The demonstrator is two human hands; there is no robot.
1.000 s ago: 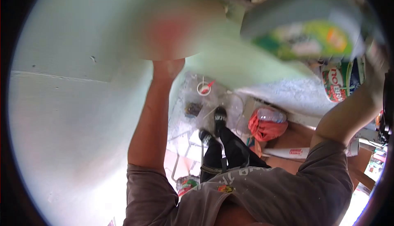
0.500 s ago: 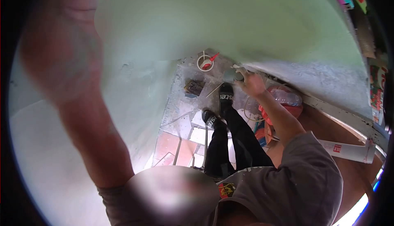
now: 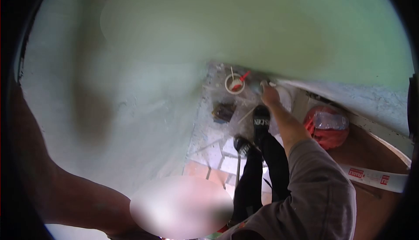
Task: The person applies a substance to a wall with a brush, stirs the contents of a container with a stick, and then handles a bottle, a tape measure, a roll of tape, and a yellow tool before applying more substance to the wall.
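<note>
My right hand (image 3: 270,95) reaches down over the floor, its fingers closed round a small pale grey-green object (image 3: 256,87) whose kind I cannot make out. Just left of it stands a white bucket (image 3: 235,90) with a red-handled tool (image 3: 245,76) and a thin stick (image 3: 232,71) poking out. Only my left forearm (image 3: 65,187) shows, raised along the left edge; the hand itself lies outside the view. Pale green walls (image 3: 209,17) meet above the bucket.
On the floor, a dark, crumpled-looking item (image 3: 224,112) lies near my shoes (image 3: 262,117). To the right sit a red bag (image 3: 328,132) with a clear plastic bottle (image 3: 331,120) on it, and a long white printed strip (image 3: 375,178).
My left hand has gone from the upper left out of view, the forearm dropping lower. My right hand still holds the small object near the bucket. The view has shifted.
</note>
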